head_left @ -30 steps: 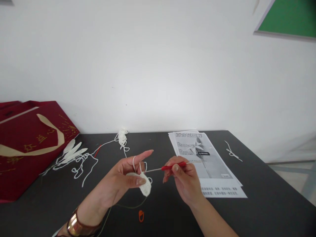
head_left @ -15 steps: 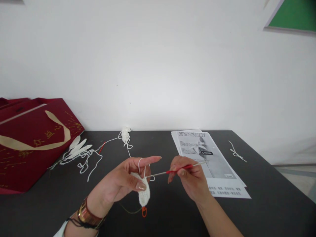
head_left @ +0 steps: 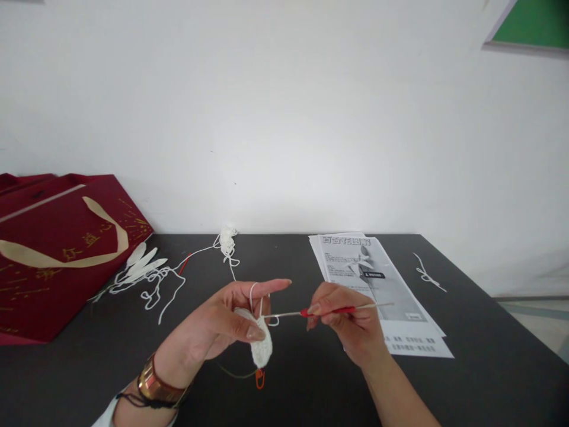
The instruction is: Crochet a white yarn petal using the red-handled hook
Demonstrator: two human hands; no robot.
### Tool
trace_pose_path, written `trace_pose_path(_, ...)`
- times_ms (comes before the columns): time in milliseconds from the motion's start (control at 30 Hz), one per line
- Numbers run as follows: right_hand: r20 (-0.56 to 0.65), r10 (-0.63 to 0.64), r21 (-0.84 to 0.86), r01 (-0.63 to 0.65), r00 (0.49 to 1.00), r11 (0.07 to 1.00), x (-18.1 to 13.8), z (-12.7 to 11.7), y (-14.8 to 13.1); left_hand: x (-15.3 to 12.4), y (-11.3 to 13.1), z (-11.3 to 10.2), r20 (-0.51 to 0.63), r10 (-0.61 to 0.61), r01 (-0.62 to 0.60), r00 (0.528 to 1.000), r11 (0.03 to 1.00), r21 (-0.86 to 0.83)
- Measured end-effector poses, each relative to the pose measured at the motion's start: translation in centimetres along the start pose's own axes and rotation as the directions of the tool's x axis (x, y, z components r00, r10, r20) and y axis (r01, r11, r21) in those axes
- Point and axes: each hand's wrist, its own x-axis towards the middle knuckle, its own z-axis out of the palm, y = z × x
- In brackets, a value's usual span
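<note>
While left hand (head_left: 222,325) pinches one crochet piece (head_left: 262,350), right hand (head_left: 353,329), one hook (head_left: 331,310)

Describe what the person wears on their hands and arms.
Both hands are bare, with longish nails. The left hand has a wide gold bangle and thin dark cords at the wrist, with a white sleeve edge behind. The right hand and forearm show no jewellery or sleeve.
</note>
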Motion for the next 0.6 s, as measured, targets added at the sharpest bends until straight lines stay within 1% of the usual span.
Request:
trace_pose_path(100,-0.006,0.009,0.005,-0.009,1.0,1.0,0.0,0.0,-0.1,-0.1,0.0,0.0,-0.01,0.006,-0.006,1.0,1.0,0.014)
trace_pose_path(200,-0.013,0.04,0.079,-0.039,0.999,0.996,0.0,0.0,0.2,-0.1,0.0,0.0,0.012,-0.02,0.019,1.0,1.0,0.017)
trace_pose_path(300,-0.022,0.085,0.161,-0.08,0.996,0.984,0.2,0.1,0.5,0.0,0.0,0.0,0.032,-0.017,0.017,0.999,1.0,0.019)
trace_pose_path(433,-0.065,0.144,0.262,-0.122,0.987,0.957,0.5,0.4,0.5,-0.1,0.0,0.0,0.055,-0.024,0.021,0.998,0.999,0.046)
trace_pose_path(533,-0.094,0.229,0.346,-0.184,0.969,0.92,0.7,0.6,0.7,-0.3,0.0,0.1,0.066,-0.004,-0.004,0.998,0.992,0.124)
trace_pose_path(600,-0.103,0.335,0.423,-0.264,0.937,0.867,0.7,0.8,1.1,-0.3,0.1,0.2,0.042,0.038,-0.048,0.998,0.966,0.255)
